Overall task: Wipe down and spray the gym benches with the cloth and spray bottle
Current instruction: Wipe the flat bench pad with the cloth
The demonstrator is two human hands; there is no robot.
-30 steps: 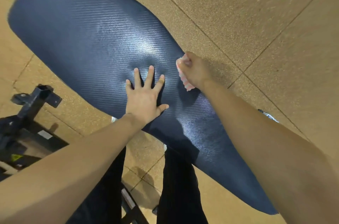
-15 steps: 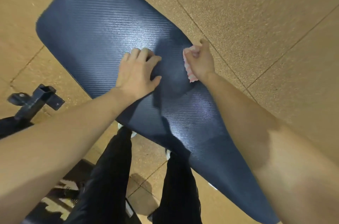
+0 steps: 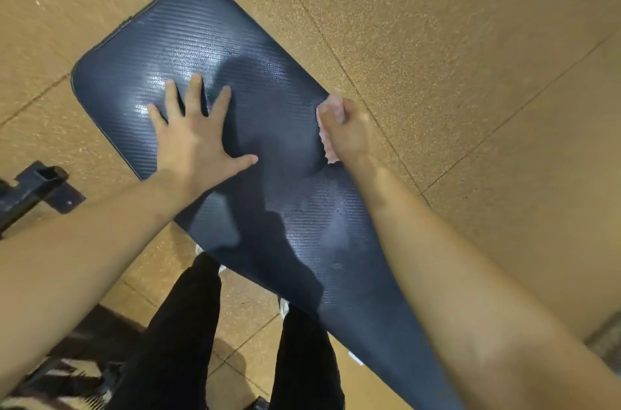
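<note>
Since half a second earlier, the left hand (image 3: 195,141) had been flattened on the bench pad (image 3: 268,73), fingers spread wide. The pink cloth (image 3: 332,102) was gripped in the right hand (image 3: 347,135) at the pad's right edge, bare pad left between the hands. Speckled tan floor (image 3: 470,40) was seen all round.

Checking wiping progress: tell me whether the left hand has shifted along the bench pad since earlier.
Yes. The left hand now lies flat nearer the far rounded end of the bench pad.
</note>
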